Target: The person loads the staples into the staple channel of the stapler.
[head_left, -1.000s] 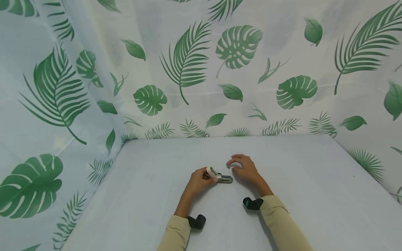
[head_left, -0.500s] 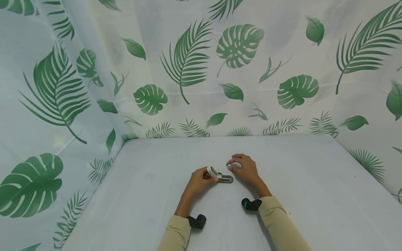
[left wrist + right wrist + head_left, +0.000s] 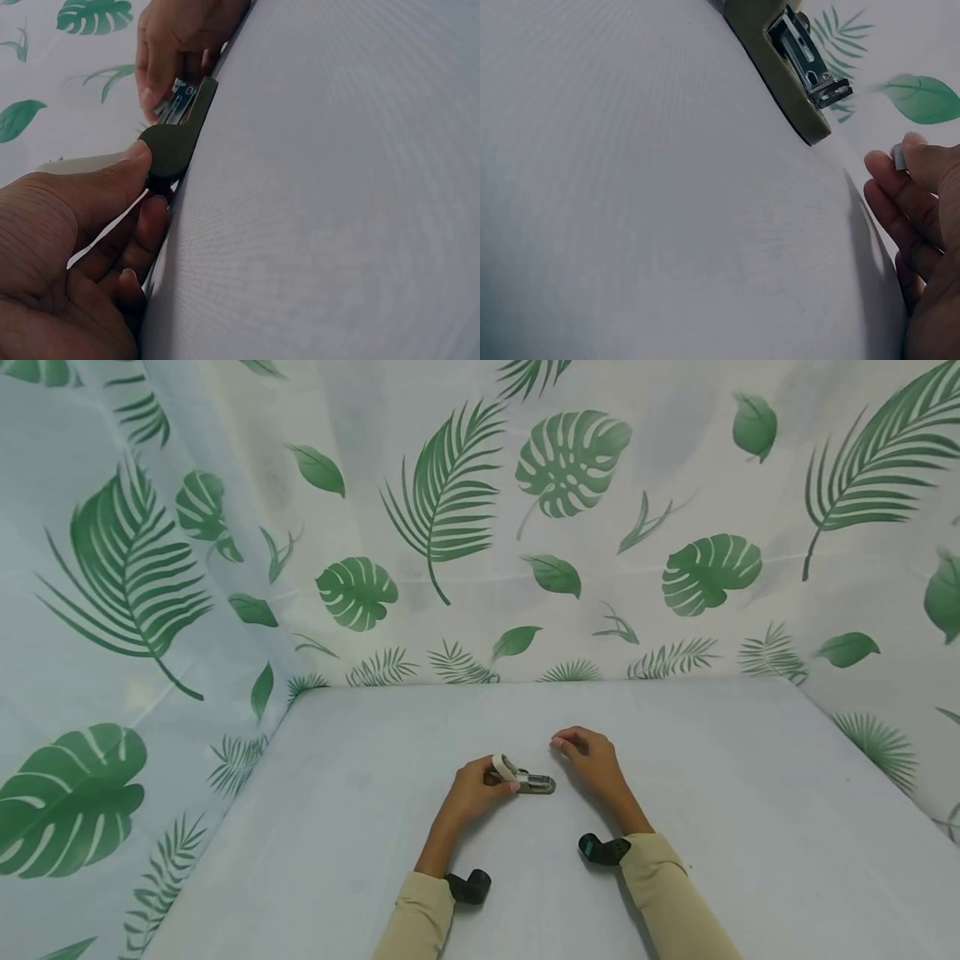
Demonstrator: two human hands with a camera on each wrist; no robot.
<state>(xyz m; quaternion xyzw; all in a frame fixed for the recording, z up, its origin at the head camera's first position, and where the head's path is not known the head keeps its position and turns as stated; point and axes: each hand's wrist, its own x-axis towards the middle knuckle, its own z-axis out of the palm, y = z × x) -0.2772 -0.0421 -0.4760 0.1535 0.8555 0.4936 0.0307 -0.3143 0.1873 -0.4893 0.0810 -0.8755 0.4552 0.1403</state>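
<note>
A small olive-green stapler with a cream top stands opened on the white table, its metal magazine exposed. My left hand grips it at the hinge end; in the left wrist view the thumb presses beside the round green hinge. Off the stapler's free end, my right hand pinches a short grey strip of staples between thumb and index finger. The right wrist view shows a gap between this strip and the magazine. In the head view the strip is hidden by the fingers.
The white tabletop reaches back to a curtain printed with green leaves, which also lines the left and right sides. Each wrist carries a black camera, such as the left one.
My right hand's fingertips have drawn together and moved slightly up and right, a little farther from the stapler. The left hand keeps its hold on the stapler.
</note>
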